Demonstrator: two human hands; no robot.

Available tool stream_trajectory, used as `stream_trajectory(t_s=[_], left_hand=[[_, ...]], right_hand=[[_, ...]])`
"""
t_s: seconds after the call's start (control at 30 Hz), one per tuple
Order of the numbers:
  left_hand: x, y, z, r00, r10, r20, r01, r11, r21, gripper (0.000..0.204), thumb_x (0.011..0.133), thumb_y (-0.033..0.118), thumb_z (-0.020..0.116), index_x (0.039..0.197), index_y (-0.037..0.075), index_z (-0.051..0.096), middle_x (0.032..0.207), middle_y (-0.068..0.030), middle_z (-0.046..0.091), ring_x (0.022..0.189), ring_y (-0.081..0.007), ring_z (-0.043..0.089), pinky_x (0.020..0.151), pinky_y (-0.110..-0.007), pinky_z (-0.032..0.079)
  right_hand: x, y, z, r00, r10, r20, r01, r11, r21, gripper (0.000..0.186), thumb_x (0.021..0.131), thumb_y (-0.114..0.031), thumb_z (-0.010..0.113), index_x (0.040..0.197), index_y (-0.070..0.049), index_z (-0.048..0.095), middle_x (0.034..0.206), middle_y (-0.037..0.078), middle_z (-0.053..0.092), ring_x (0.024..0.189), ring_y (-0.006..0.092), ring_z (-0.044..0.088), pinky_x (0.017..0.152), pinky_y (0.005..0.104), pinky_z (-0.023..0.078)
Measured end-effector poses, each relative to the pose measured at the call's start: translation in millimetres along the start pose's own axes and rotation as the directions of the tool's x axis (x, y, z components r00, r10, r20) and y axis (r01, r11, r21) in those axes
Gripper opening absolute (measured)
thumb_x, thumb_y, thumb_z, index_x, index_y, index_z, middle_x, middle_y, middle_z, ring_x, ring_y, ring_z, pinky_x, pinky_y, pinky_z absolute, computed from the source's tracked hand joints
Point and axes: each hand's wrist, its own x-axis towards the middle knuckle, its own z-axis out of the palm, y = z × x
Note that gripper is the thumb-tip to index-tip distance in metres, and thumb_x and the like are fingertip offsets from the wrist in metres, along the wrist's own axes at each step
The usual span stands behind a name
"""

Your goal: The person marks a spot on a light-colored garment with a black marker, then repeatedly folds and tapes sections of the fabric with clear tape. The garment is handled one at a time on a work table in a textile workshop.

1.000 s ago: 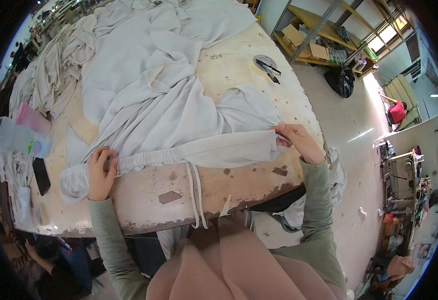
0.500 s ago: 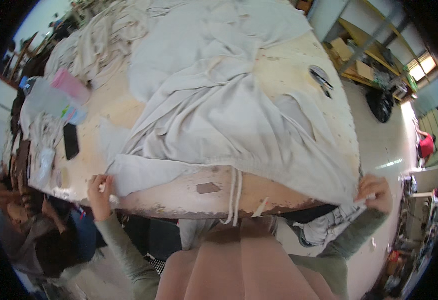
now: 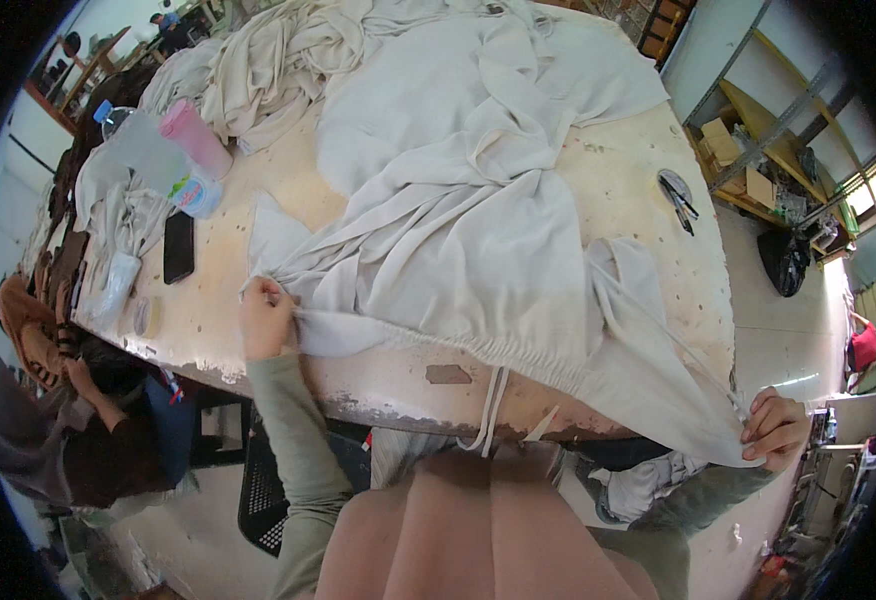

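Observation:
A pale grey garment (image 3: 458, 260) with a gathered, elastic-looking edge lies wrinkled across the table in front of me. My left hand (image 3: 267, 318) is closed on the garment's left side, over the table near its front edge. Out past the table's right edge, my right hand (image 3: 776, 430) pinches the far right corner, drawing that part of the cloth out at a slant. Two white cords (image 3: 493, 405) hang over the front edge between my hands.
A worn wooden table (image 3: 648, 200) holds heaped cloth (image 3: 278, 65), a pink tumbler (image 3: 196, 138), a plastic bottle (image 3: 193, 192), a black phone (image 3: 178, 246) and dark-handled tools (image 3: 677, 201). At left, a co-worker (image 3: 68, 430) sits close by. Shelving (image 3: 758, 150) stands at right.
My left hand has shifted up and inward over the table, bringing the cloth's left side along. My right hand has moved slightly outward and lower, still holding its corner. The view has shifted.

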Motion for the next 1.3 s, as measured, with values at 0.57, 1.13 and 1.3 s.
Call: stream_trajectory(t_s=[0.57, 1.13, 1.3], left_hand=[[-25, 254, 29, 0.664, 0.674, 0.325, 0.091, 0.359, -0.929, 0.044, 0.083, 0.002, 0.067, 0.124, 0.002, 0.049, 0.097, 0.0011, 0.059, 0.089, -0.0073, 0.055, 0.08, -0.023, 0.044], [-53, 253, 67, 0.764, 0.593, 0.253, -0.215, 0.604, -0.768, 0.016, 0.086, 0.005, 0.06, 0.101, 0.001, 0.066, 0.089, -0.0149, 0.066, 0.079, -0.0247, 0.062, 0.073, -0.03, 0.047], [-42, 248, 63, 0.733, 0.658, 0.172, -0.45, 0.659, -0.603, 0.033, 0.075, -0.003, 0.058, 0.106, 0.005, 0.065, 0.092, -0.011, 0.066, 0.092, -0.0257, 0.06, 0.084, -0.033, 0.044]], right_hand=[[168, 85, 132, 0.962, 0.265, -0.067, -0.267, 0.964, -0.024, 0.018, 0.085, -0.009, 0.063, 0.103, -0.004, 0.066, 0.094, 0.007, 0.061, 0.084, 0.0194, 0.06, 0.075, 0.0294, 0.048], [164, 134, 145, 0.884, 0.385, -0.265, -0.396, 0.918, 0.016, 0.031, 0.081, -0.003, 0.069, 0.111, -0.003, 0.061, 0.092, 0.004, 0.061, 0.086, 0.0104, 0.055, 0.076, 0.0244, 0.043], [163, 142, 132, 0.75, 0.018, -0.661, -0.277, 0.916, -0.29, 0.015, 0.089, -0.007, 0.059, 0.104, -0.004, 0.058, 0.096, 0.009, 0.062, 0.094, 0.0172, 0.056, 0.084, 0.0285, 0.043]])
